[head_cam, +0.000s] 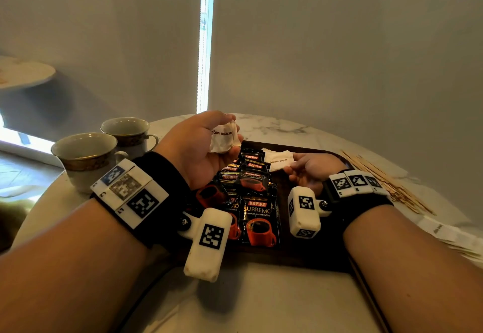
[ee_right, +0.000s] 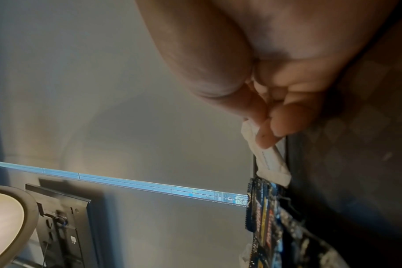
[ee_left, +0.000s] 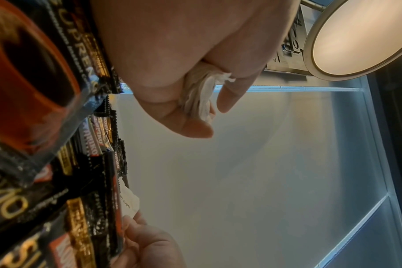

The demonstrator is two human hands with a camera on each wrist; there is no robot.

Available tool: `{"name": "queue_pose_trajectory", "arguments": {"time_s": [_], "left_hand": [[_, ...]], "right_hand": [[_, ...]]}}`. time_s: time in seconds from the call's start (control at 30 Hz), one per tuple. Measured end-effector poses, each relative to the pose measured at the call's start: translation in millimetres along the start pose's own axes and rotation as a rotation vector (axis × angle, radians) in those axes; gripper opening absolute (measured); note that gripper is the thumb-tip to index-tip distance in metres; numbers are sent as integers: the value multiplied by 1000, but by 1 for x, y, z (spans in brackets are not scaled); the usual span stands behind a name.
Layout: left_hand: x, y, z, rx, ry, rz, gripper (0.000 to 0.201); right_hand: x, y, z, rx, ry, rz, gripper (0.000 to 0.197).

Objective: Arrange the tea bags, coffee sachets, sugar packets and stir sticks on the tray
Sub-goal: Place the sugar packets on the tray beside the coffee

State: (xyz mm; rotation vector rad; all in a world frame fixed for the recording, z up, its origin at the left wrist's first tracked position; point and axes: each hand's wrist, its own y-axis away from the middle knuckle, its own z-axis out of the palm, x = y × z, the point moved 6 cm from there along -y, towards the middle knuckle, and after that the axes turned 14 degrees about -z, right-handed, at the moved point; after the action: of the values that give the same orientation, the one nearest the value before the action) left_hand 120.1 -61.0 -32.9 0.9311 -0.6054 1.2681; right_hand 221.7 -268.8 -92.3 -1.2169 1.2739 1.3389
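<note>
A dark tray (head_cam: 308, 257) lies on the marble table and holds several black Kopiko coffee sachets (head_cam: 258, 217) in overlapping rows. My left hand (head_cam: 209, 144) is raised over the tray's far left and grips a small bunch of white brown-sugar packets (head_cam: 224, 136), which show between its fingers (ee_left: 200, 98) in the left wrist view. My right hand (head_cam: 305, 168) pinches the corner of another white brown-sugar packet (head_cam: 278, 159) lying at the tray's far end, beside the sachets; the right wrist view shows that packet (ee_right: 269, 159) under the fingertips (ee_right: 266, 139). Wooden stir sticks (head_cam: 379, 178) lie right of the tray.
Two gold-rimmed cups (head_cam: 86, 157) stand on the table at the left. White paper packets (head_cam: 449, 233) lie near the right edge, past the stir sticks. A blind-covered window is behind the table. A round side table (head_cam: 23, 71) stands at far left.
</note>
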Motion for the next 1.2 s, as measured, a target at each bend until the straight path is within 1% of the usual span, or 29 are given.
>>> {"name": "queue_pose_trajectory", "arguments": {"time_s": [0.3, 0.7, 0.93, 1.2], "left_hand": [[-1, -1, 0, 7, -8, -3, 9], [-2, -2, 0, -2, -18, -3, 8], [-3, -2, 0, -2, -10, -3, 7], [-3, -2, 0, -2, -6, -5, 8]], "right_hand": [[0, 1, 2, -33, -47, 37, 47], [3, 0, 3, -29, -101, 37, 41], [1, 0, 3, -11, -141, 15, 39], [0, 1, 2, 3, -132, -11, 39]]}}
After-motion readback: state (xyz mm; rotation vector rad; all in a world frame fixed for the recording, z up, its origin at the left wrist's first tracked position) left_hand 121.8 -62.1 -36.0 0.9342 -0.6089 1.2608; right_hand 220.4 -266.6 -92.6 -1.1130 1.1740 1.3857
